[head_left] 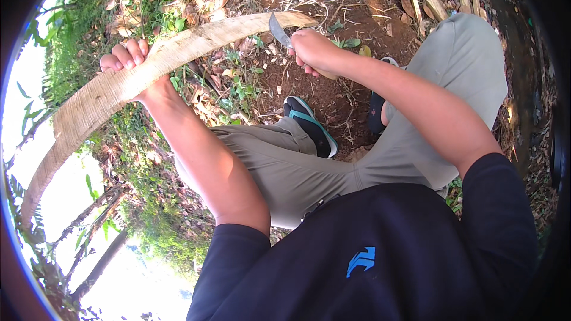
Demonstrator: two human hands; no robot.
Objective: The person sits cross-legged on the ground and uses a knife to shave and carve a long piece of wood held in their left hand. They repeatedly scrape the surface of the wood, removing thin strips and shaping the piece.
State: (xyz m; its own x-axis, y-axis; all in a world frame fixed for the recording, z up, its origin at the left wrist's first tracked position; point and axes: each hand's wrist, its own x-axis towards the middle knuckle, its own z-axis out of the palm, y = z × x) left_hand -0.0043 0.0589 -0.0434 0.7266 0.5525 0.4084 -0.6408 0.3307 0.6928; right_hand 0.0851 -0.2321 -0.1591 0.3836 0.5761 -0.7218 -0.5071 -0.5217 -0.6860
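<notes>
Hands apart, both loaded. Left hand [129, 53] is wrapped round the wooden plank [196, 46]: fingers over the far edge, wrist coming up from the near side, palm hidden behind the wood. Grip is partway along, probably for balance, since the plank runs well out past the left hand and also reaches across toward the right hand. (Some of that curve may be fisheye; can't say how much.)

Right hand [312, 51] is clenched on the handle of a hooked knife [277, 30], blade pointing up and away from the fist, overlapping the plank near its tapered end. Touching or just in front: can't tell. Handle butt pokes out below the fist, so the hold sits close to the blade, likely for control.

Shoes [310, 126] are below the right hand, on soil [297, 87]; feet apart, presumably for stability. Split wood [437, 7] lies beyond and right of the right hand.
</notes>
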